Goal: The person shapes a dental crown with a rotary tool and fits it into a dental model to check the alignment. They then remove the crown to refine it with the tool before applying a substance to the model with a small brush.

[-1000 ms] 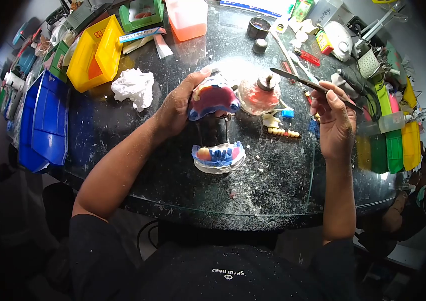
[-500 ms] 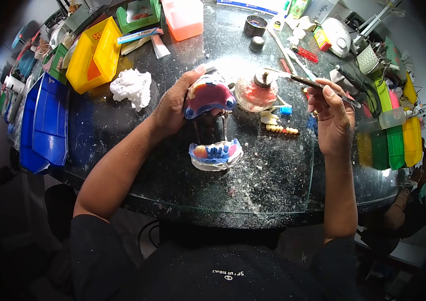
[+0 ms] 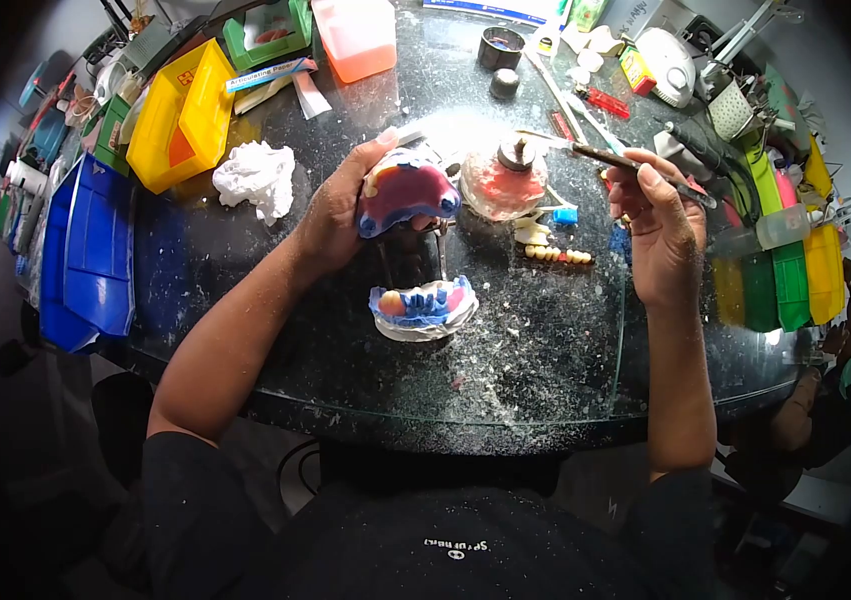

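Observation:
My left hand (image 3: pixel 340 205) is closed round the upper part of a dental articulator, which carries a dental cast (image 3: pixel 410 195) with pink wax and a blue rim. The articulator's lower cast (image 3: pixel 423 308), white with blue teeth and pink patches, rests on the bench below, the hinge standing open. In my right hand (image 3: pixel 663 220) is a slim dark-handled wax knife (image 3: pixel 605 155), pinched between thumb and fingers. Its pale blade points left, over the metal wick holder of a glass spirit burner (image 3: pixel 503 190) with pinkish contents. Glare hides whether a flame burns there.
Near the burner lie a row of artificial teeth (image 3: pixel 558 255) and a small blue piece (image 3: pixel 565 215). Crumpled white tissue (image 3: pixel 255 180), a yellow bin (image 3: pixel 150 150) and a blue bin (image 3: pixel 95 255) stand left. White shavings (image 3: pixel 505 380) litter the dark bench (image 3: pixel 325 370). Another person's arm (image 3: pixel 795 415) shows at right.
The whole view has shifted slightly to the left. Both hands keep their grips, and the wax knife's blade stays over the burner.

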A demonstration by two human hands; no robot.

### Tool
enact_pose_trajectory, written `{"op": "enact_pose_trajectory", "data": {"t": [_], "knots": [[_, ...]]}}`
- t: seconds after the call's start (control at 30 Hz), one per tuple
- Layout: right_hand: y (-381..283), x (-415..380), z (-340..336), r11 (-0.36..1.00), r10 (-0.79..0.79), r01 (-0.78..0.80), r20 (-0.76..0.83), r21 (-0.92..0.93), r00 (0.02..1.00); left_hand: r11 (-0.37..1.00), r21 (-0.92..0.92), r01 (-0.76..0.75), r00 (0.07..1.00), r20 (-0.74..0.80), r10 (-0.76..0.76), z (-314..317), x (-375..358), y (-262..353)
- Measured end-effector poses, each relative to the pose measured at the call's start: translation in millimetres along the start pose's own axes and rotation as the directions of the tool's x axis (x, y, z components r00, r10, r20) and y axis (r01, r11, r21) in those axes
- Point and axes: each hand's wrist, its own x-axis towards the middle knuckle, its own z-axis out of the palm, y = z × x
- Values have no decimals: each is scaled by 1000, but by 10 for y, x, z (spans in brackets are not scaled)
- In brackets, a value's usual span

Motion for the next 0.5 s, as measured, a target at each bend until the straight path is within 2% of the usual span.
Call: {"op": "enact_pose_trajectory", "data": {"t": [0.17, 0.5], "knots": [[6, 5, -9, 1000, 1, -1, 1, -3, 1000, 999, -48, 20, 1000, 13, -20, 28, -10, 53], [2, 2, -9, 1000, -1, 1, 2, -6, 1000, 1000, 3, -1, 1000, 5, 1, -3, -6, 9]]}}
